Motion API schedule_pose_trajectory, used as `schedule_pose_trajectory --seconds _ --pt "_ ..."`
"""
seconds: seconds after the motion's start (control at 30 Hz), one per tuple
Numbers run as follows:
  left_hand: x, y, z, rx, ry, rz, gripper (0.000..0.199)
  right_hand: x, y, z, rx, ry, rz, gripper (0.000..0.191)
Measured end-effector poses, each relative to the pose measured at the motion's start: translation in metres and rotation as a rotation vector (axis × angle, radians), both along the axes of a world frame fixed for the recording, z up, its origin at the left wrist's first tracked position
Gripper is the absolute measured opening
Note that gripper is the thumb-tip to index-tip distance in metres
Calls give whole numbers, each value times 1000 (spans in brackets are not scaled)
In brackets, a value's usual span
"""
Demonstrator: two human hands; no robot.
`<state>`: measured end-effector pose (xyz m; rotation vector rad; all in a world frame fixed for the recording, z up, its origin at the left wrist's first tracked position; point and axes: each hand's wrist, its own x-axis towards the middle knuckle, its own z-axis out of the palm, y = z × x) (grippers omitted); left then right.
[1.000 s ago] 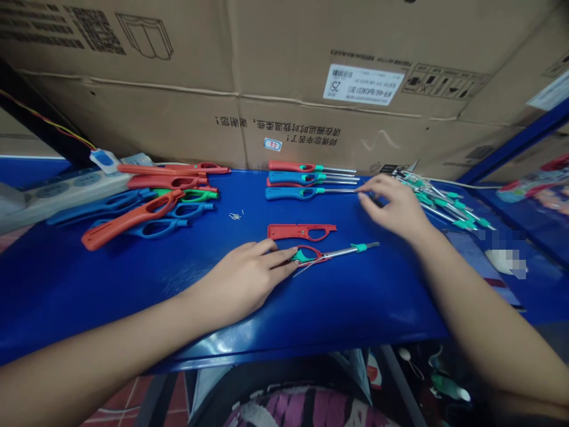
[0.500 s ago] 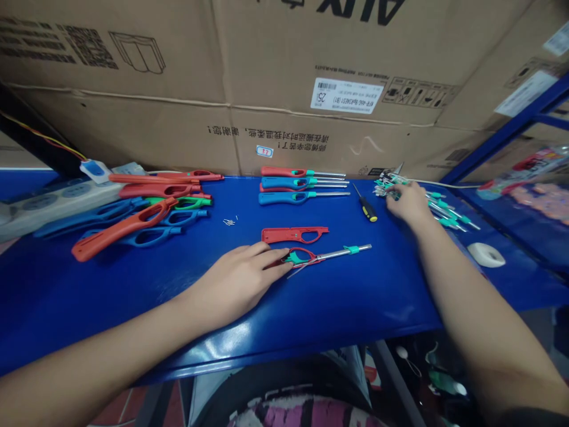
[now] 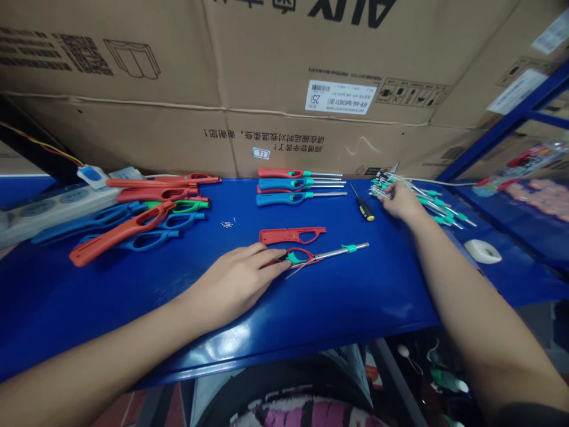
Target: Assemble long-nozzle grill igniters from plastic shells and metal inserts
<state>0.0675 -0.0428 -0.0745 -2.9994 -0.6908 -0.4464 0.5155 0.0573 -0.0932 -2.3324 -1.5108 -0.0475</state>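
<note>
Cardbd box (image 3: 169, 127) w/ label (image 3: 339, 96) behind blue tbl (image 3: 338, 308), pwr strip (image 3: 57, 204) L, bottle (image 3: 524, 166) R.

Cardboard wall (image 3: 178, 71) behind glossy blue tabletop (image 3: 347, 308)

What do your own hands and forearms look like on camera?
The left hand and right hand are ungloved, and no ring, watch or bracelet shows. Both forearms are uncovered and unmarked as far as visible. A dark patch by the right elbow looks like a sleeve edge.

Workbench with screwdriver (image 3: 365, 209), lighter parts (image 3: 438, 204).
</note>
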Motion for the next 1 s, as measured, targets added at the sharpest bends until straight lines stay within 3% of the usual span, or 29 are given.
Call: schedule_pose_trajectory --seconds 0.13,0.57,0.8,1.0 --pt "0 0 0 4 -9 3 35 -5 -3 4 -44 12 0 33" --pt "0 0 1 -2 -7 12 35 -7 -5 3 -23 -45 61 34" --pt "0 0 -1 18 3 8 35 -10 -2 5 47 -61 64 5" --pt "1 0 -1 28 -2 2 35 -10 0 0 60 -29 -2 17"
